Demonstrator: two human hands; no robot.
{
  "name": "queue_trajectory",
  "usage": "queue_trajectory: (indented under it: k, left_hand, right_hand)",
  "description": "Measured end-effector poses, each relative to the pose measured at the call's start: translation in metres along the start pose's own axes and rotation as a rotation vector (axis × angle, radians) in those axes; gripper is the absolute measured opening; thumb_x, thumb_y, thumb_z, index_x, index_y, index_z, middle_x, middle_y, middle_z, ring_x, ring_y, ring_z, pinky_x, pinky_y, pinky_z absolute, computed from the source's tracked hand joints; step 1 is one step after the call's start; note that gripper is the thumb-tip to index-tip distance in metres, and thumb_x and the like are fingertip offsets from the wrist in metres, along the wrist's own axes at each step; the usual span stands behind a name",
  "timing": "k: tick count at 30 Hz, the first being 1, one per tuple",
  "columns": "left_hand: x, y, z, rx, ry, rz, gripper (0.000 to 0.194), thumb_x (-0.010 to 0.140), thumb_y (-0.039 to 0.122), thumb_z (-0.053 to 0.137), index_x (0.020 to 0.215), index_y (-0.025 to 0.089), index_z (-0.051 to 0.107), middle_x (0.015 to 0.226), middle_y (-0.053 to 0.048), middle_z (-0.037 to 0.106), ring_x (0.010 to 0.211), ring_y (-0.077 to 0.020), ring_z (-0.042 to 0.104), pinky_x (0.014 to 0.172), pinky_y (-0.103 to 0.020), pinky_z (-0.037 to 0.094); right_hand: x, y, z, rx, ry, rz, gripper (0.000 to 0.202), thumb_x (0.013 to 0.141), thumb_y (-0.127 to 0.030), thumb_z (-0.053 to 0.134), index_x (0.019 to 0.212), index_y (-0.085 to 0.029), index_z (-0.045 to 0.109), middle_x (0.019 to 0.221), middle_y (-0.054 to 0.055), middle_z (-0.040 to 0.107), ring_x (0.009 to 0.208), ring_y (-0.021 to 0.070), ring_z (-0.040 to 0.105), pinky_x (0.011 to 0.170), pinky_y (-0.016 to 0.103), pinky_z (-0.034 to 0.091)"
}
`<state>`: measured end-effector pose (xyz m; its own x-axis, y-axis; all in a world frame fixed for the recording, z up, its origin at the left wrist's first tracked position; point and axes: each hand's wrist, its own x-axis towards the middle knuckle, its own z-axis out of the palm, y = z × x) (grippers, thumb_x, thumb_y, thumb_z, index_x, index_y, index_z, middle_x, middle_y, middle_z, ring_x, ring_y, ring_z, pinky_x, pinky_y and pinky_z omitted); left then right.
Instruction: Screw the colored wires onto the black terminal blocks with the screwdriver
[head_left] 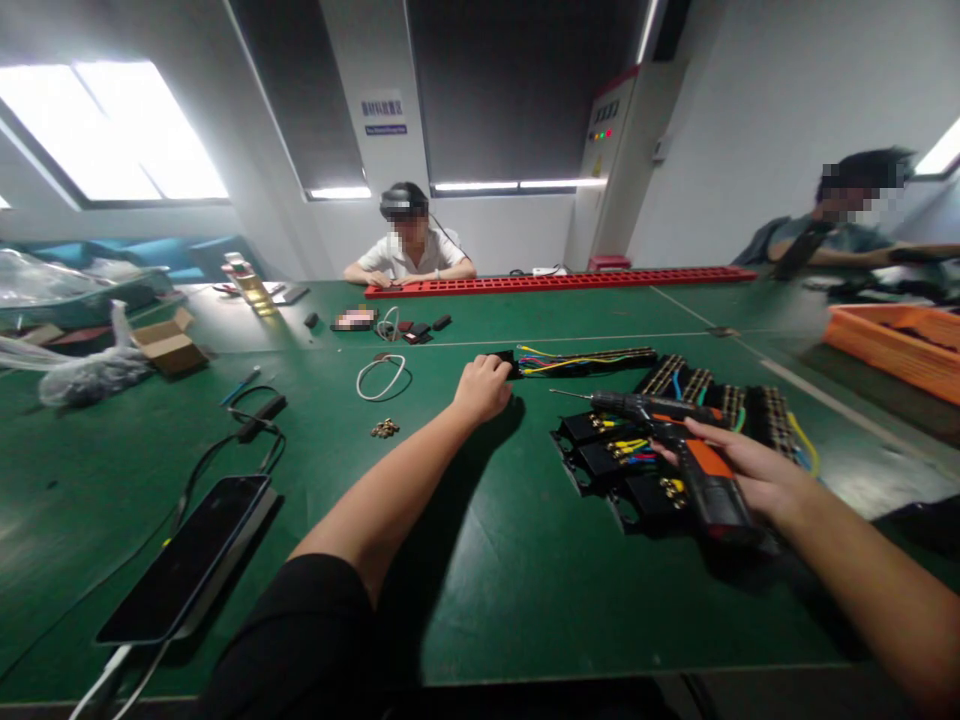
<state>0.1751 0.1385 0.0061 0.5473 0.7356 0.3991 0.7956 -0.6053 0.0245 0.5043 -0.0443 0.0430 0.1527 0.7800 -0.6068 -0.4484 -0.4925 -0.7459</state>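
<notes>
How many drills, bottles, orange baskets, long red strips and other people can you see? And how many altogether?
Drill, in the right hand: 1
Bottle: 1
Orange basket: 1
Long red strip: 1
Other people: 2
Total: 6

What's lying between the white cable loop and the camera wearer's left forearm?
In the head view, a small pile of brass-coloured pieces lies between the white cable loop and left forearm.

Dark-screened phone (186, 562) at near left, open cardboard box (174, 348) and bottle (252, 286) beyond, orange crate (885, 356) at right.
</notes>
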Motion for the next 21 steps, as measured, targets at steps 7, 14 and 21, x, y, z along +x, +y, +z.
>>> queue_trajectory:
  k: [7, 14, 21]
  left_hand:
    - [0.027, -0.028, 0.007, 0.085, -0.121, 0.068, 0.064, 0.091, 0.032, 0.064, 0.15, 0.024, 0.042, 0.161, -0.013, 0.034, 0.147, -0.0328, 0.03, 0.119, -0.045, 0.028]
    - [0.054, -0.019, 0.023, 0.105, -0.217, 0.084, 0.061, 0.093, 0.042, 0.062, 0.151, 0.033, 0.043, 0.155, -0.012, 0.042, 0.147, -0.034, 0.029, 0.118, -0.053, 0.028]
    - [0.072, -0.001, 0.045, 0.113, -0.275, 0.023, 0.047, 0.095, 0.044, 0.059, 0.141, 0.035, 0.055, 0.158, -0.013, 0.037, 0.145, -0.0359, 0.031, 0.114, -0.064, 0.029]
  right_hand:
    - [-0.012, 0.002, 0.004, 0.004, 0.074, 0.038, 0.01, 0.091, -0.01, 0.058, 0.099, -0.01, 0.064, 0.08, 0.01, 0.074, 0.066, 0.0161, 0.072, 0.067, 0.025, 0.06]
    - [-0.021, 0.007, 0.003, -0.145, 0.13, -0.081, 0.014, 0.08, 0.002, 0.063, 0.08, -0.012, 0.062, 0.071, 0.006, 0.071, 0.057, 0.0135, 0.068, 0.057, 0.022, 0.059]
    - [-0.023, 0.014, 0.002, -0.207, 0.128, -0.141, 0.013, 0.077, -0.004, 0.071, 0.08, -0.013, 0.062, 0.069, 0.005, 0.069, 0.055, 0.0144, 0.065, 0.051, 0.024, 0.057]
